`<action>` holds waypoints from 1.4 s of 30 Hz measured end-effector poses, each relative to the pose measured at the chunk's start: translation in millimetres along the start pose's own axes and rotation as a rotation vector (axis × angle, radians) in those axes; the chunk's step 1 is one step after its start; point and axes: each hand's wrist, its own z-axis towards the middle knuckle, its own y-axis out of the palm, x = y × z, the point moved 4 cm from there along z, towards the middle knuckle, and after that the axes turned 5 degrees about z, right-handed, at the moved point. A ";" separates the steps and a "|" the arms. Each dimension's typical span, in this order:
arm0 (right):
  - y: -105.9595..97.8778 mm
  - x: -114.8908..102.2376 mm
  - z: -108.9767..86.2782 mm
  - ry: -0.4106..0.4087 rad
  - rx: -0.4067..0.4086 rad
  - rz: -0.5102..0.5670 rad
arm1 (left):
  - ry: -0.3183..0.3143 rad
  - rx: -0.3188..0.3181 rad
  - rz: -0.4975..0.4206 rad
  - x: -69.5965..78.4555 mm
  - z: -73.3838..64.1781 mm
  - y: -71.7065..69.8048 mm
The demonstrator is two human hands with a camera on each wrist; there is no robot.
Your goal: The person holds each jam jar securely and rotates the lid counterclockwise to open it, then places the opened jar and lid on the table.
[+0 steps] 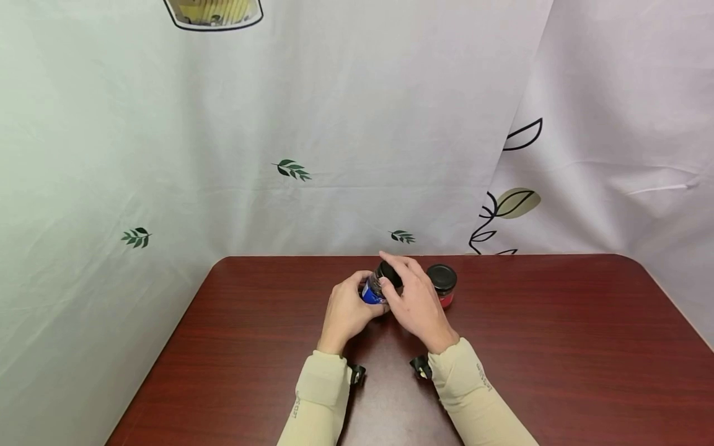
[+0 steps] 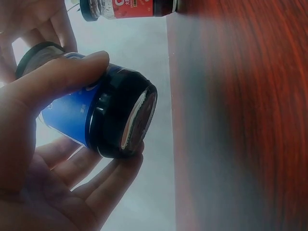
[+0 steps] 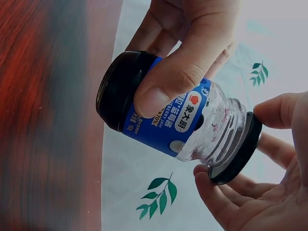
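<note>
My left hand (image 1: 344,311) grips a blueberry jam jar (image 3: 163,126) around its blue label, thumb on one side and fingers on the other. The jar is tilted, held above the table, and its dark base (image 2: 118,113) shows in the left wrist view. At the mouth, fingers and thumb of my right hand (image 1: 418,305) pinch the black lid (image 3: 241,156) by its rim. Glass threads show beside the lid in the right wrist view. Smears of dark residue cling to the clear neck. Whether the lid is fully loose I cannot tell.
A second jar (image 1: 442,280), with a black lid and red label, stands upright on the reddish-brown table (image 1: 558,334), just right of my right hand. Behind the table's far edge hangs a white cloth (image 1: 357,124) with leaf prints.
</note>
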 end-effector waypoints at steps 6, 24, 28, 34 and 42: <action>0.3 0.3 0.3 0.004 0.005 0.004 | -0.008 0.015 0.002 -1.2 0.4 -0.7; 0.5 1.5 0.5 -0.001 0.038 -0.010 | -0.018 0.020 -0.020 -3.1 -1.1 -2.4; 0.6 1.2 0.8 0.004 0.035 -0.001 | -0.024 0.025 -0.020 -3.8 -1.1 -2.7; 0.1 0.7 0.6 0.006 0.030 -0.010 | -0.025 0.027 -0.024 -4.3 -0.8 -2.5; 0.6 1.0 0.7 0.031 0.016 -0.012 | -0.044 0.033 -0.033 -6.2 0.3 -2.4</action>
